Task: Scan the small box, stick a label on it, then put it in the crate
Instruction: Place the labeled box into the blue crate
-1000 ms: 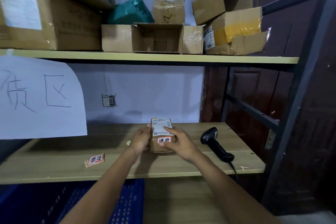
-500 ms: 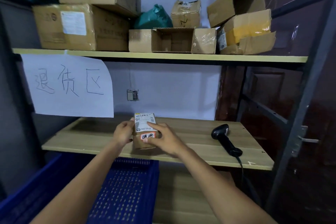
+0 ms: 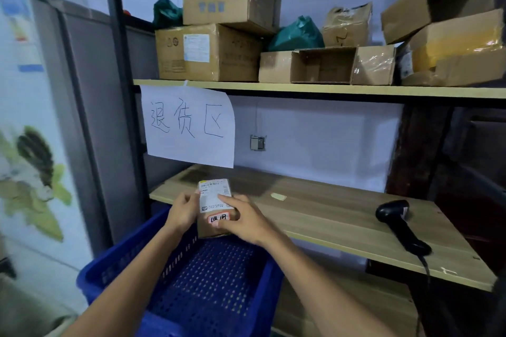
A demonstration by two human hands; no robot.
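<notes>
The small box (image 3: 216, 209) is held in both hands above the far rim of the blue crate (image 3: 208, 290), just in front of the left end of the lower shelf (image 3: 328, 216). The left hand (image 3: 183, 209) clasps its left side, and the right hand (image 3: 243, 220) wraps its front and right side, the fingers (image 3: 223, 223) closed on the cardboard. A white shipping slip covers the upper face, and the red-bordered label (image 3: 218, 218) sits below it, partly under a right fingertip. The scanner (image 3: 399, 226) lies on the shelf toward its right end, well apart from the hands.

With the label already on, the step in hand appears to be putting the box in the crate. To do it well:

- Press the label's edges flat once more with the right thumb before letting go, since one corner is hidden and may not be seated.
- Bring the box toward the body and down over the crate's open middle, clear of the far rim it hangs over now.
- Keep the labelled face up, so slip and label can be read from above.
- Lower it to the perforated floor and release only when it rests flat; a drop from this height could tip it onto its side.
</notes>
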